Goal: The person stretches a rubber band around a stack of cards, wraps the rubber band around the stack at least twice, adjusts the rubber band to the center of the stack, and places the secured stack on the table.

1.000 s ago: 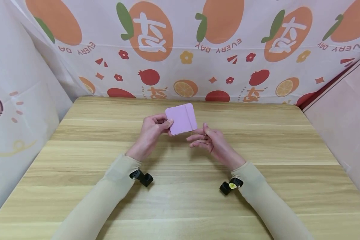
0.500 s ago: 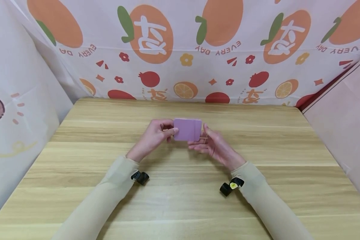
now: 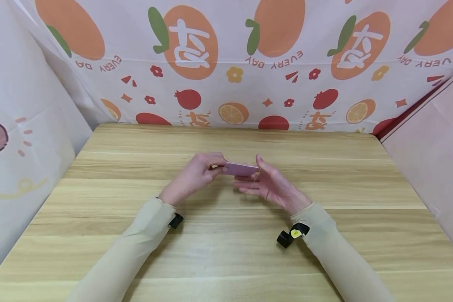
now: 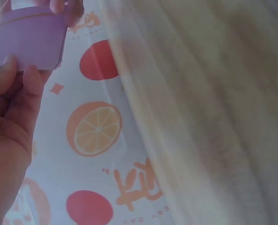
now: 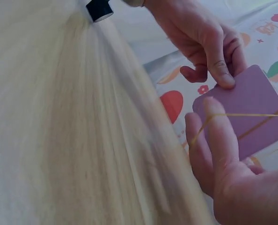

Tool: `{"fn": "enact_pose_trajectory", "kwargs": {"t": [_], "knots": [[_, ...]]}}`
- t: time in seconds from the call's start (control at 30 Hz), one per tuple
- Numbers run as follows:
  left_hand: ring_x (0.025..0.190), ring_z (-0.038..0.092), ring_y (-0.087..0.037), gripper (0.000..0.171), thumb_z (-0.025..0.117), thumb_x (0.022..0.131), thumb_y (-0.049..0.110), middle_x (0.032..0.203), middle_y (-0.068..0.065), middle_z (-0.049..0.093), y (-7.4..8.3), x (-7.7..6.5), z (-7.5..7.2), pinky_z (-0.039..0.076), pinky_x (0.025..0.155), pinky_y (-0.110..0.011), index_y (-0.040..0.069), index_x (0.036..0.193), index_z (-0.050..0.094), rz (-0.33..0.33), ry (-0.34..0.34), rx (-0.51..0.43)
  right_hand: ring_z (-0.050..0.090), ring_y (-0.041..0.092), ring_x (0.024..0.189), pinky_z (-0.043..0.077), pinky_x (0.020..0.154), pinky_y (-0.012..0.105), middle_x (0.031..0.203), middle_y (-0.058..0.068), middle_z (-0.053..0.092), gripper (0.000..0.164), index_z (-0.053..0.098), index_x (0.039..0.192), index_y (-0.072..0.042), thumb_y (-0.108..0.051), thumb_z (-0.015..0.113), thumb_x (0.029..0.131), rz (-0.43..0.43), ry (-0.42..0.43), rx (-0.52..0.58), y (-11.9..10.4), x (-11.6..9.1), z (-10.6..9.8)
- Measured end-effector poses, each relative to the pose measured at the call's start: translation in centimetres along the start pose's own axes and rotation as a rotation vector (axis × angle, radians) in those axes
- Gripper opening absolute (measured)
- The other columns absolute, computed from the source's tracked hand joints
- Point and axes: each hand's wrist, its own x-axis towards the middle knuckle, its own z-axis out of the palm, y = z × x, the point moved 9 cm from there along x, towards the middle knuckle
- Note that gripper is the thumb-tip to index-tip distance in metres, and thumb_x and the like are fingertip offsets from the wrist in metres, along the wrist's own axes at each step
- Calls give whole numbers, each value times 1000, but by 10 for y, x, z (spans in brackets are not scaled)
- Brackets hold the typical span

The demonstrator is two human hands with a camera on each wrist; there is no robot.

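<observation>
A thin stack of square purple cards (image 3: 240, 169) is held above the table, seen nearly edge-on in the head view. My left hand (image 3: 201, 171) pinches its left end between thumb and fingers. A yellowish rubber band (image 5: 251, 115) is stretched over the spread, fairly straight fingers of my right hand (image 3: 277, 184). In the right wrist view, one strand spans the air in front of the cards and another lies across their face. The left wrist view also shows a strand crossing the purple top card (image 4: 29, 44) near its far edge.
Both hands are above a light wood-grain table (image 3: 226, 243). Behind its far edge hangs a white curtain (image 3: 219, 90) printed with fruit. Pale side walls stand at left and right. A black camera (image 3: 285, 239) is worn on the right wrist.
The stack has come down and towards the right hand and has tilted from face-on to nearly edge-on. My left hand has turned with it; the right hand has hardly moved.
</observation>
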Motion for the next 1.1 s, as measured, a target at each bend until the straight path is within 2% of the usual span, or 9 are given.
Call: {"fn": "enact_pose_trajectory", "kwargs": {"t": [0.1,0.2,0.3,0.4,0.53,0.63,0.77,0.9,1.1], "knots": [[67,49,-11,12,68,91,0,79,2,59,11,0,2,41,57,-26,10,88,73,92,21,83,41,50,130,39,103,49,145,32,36,70,32,146,5,-48,45,102,-4,16,-20,2,1,-1],[67,48,-9,11,69,90,-1,79,4,61,17,0,2,42,57,-26,9,89,74,136,41,122,42,50,129,37,105,49,143,31,41,61,38,144,4,-41,46,104,-1,51,-61,3,1,-4],[68,51,-9,14,69,89,-4,80,3,63,21,-1,1,44,58,-25,8,92,76,143,70,132,50,50,122,42,102,46,126,30,54,48,42,137,1,-34,47,103,12,107,-130,4,1,-7],[67,53,-10,15,70,87,-5,81,2,64,22,-2,0,47,58,-26,5,95,77,125,92,136,63,41,108,49,96,42,96,16,66,38,47,129,-2,-28,46,101,15,177,-191,4,-1,-10],[67,57,-11,11,70,88,-1,82,0,67,11,-2,-1,49,56,-27,6,94,77,-6,132,89,69,22,88,44,101,40,76,3,66,31,50,122,-4,-28,43,103,-61,267,-136,-3,-3,-12],[65,59,-13,8,69,89,2,82,-2,70,-4,-3,-5,50,54,-28,7,87,76,-177,192,10,65,18,84,40,103,43,81,3,68,25,49,119,-6,-26,42,105,-201,332,-103,-15,-6,-12],[61,60,-17,6,69,90,4,79,-8,69,-23,-7,-9,53,54,-34,4,87,74,-375,248,-123,68,21,86,45,99,43,90,9,71,25,51,122,2,-12,48,101,-407,409,-228,-34,-11,-8],[62,61,-19,7,69,90,4,80,-12,69,-35,-10,-8,56,60,-41,0,92,74,-482,259,-256,70,24,92,46,99,44,99,17,72,31,48,126,7,-5,51,97,-478,460,-358,-39,-16,-4],[59,59,-14,9,67,89,1,75,-9,66,-49,-13,-2,54,58,-31,-7,91,71,-561,281,-424,65,42,100,45,97,55,112,22,68,26,50,124,2,-6,53,99,-538,440,-493,-45,-23,6]]}}
